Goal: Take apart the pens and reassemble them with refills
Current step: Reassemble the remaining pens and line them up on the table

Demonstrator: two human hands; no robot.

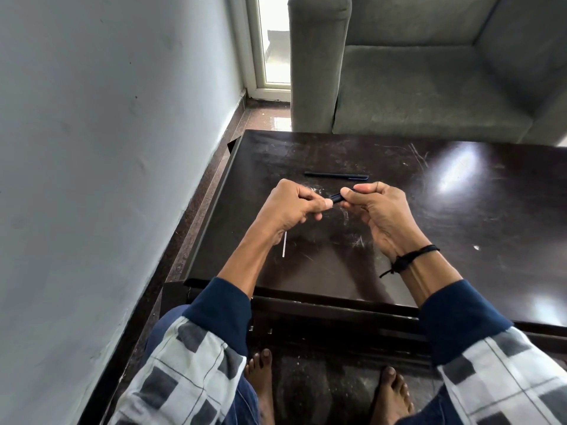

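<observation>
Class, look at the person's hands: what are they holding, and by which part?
Both hands grip one dark pen: left hand at one end, right hand at the other.

I find no readable text, label, brand or number anywhere. The dark pen [336,176] lying on the table [460,210], just beyond the hands, shows no print I can make out; it may carry small lettering, but it is too small and dark to tell. The table surface shows only scratches and glare.
</observation>
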